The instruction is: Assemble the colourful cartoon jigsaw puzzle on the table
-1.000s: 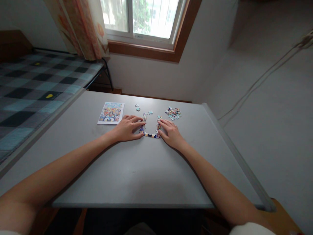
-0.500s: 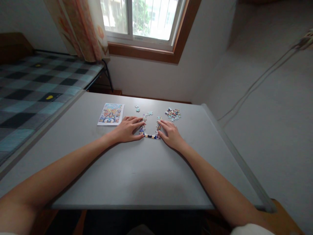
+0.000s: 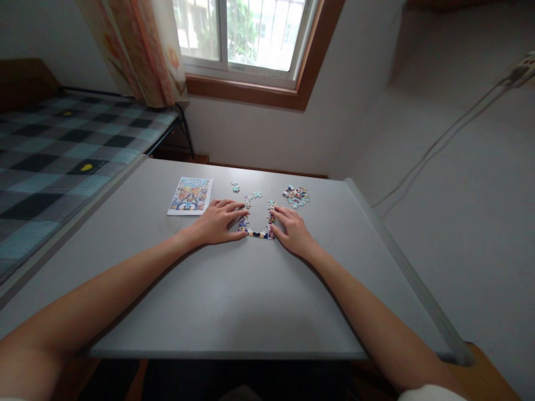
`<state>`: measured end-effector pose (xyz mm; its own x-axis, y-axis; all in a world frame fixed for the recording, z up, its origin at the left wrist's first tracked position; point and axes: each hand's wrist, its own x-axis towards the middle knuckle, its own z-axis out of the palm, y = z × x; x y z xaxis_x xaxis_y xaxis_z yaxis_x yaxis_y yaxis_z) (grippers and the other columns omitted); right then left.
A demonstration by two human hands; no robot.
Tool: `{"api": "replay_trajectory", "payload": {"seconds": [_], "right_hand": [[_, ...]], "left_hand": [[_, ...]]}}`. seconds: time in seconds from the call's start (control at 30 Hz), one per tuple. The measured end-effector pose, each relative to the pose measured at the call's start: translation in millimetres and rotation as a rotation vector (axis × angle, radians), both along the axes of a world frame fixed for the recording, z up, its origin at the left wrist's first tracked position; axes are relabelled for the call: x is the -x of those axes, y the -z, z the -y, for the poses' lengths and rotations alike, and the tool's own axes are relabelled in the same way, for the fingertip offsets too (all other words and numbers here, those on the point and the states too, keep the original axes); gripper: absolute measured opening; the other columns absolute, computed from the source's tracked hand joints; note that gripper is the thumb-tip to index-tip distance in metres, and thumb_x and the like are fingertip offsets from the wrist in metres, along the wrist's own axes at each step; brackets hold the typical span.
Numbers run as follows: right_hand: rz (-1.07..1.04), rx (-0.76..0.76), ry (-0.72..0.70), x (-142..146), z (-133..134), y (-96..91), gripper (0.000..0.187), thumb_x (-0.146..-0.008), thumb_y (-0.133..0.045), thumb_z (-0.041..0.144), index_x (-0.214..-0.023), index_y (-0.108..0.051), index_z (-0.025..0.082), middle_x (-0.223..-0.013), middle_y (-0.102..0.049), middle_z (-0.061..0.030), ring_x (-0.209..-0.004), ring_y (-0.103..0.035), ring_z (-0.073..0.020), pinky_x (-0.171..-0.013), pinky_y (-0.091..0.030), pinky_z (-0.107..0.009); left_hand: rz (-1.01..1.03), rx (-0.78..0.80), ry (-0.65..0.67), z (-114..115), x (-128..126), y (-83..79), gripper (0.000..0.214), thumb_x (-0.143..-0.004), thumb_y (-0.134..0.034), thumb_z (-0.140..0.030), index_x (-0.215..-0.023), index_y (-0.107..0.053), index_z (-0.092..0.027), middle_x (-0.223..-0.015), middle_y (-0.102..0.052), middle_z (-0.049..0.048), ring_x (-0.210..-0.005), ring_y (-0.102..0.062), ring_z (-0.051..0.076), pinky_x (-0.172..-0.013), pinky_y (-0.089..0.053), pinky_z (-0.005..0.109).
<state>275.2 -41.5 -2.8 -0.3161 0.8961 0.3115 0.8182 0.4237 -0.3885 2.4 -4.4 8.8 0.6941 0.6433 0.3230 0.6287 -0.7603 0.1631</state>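
Left hand (image 3: 217, 221) and right hand (image 3: 292, 228) lie flat, fingers outstretched, gripping nothing, touching either side of one U-shaped jigsaw border (image 3: 257, 234) mid-way across the smooth grey table (image 3: 234, 301); one loose heap of pieces (image 3: 296, 195) and one rectangular printed card (image 3: 190, 196) lie nearby.

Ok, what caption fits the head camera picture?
Puzzle time: left hand and right hand rest on the half-built puzzle frame, loose pieces heaped beyond on the grey table.
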Motion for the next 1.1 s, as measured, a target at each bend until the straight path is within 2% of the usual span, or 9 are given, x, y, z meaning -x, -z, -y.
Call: {"api": "replay_trajectory", "payload": {"seconds": [0.2,0.53,0.77,1.1], "right_hand": [[0.013,0.016,0.001,0.4,0.2,-1.5,0.042,-0.092,-0.054,0.035,-0.131,-0.063,0.019,-0.142,-0.057,-0.013,-0.134,-0.047,-0.0297,-0.111,-0.039,-0.051],[0.005,0.011,0.001,-0.4,-0.6,1.4,0.04,-0.092,-0.056,0.035,-0.129,-0.065,0.021,-0.141,-0.057,-0.012,-0.133,-0.047,-0.0297,-0.111,-0.038,-0.051],[-0.006,0.0,0.011,-0.1,0.1,1.7,0.037,-0.092,-0.058,0.035,-0.126,-0.066,0.022,-0.14,-0.057,-0.0128,-0.132,-0.049,-0.0294,-0.11,-0.039,-0.051],[-0.017,-0.005,0.004,-0.5,-0.2,1.5,0.035,-0.091,-0.059,0.034,-0.124,-0.067,0.024,-0.137,-0.059,-0.013,-0.13,-0.051,-0.0297,-0.109,-0.04,-0.051]], "left_hand": [[-0.02,0.014,-0.014,1.7,-0.8,-3.1,0.056,-0.087,-0.058,-0.06,-0.132,-0.062,-0.027,-0.14,-0.059,0.0067,-0.126,-0.051,0.03,-0.108,-0.034,0.047],[0.011,0.007,0.003,0.7,-0.7,-1.5,0.051,-0.09,-0.057,-0.056,-0.129,-0.064,-0.024,-0.136,-0.061,0.0082,-0.123,-0.053,0.03,-0.106,-0.036,0.047],[0.0,-0.006,-0.006,-1.4,-0.2,-0.6,0.054,-0.093,-0.054,-0.052,-0.139,-0.055,-0.023,-0.14,-0.057,0.0096,-0.125,-0.052,0.029,-0.105,-0.037,0.046],[0.02,0.019,0.001,-2.3,-0.1,0.8,0.045,-0.095,-0.052,-0.049,-0.131,-0.061,-0.025,-0.134,-0.061,0.0081,-0.123,-0.053,0.029,-0.105,-0.037,0.047]]}}
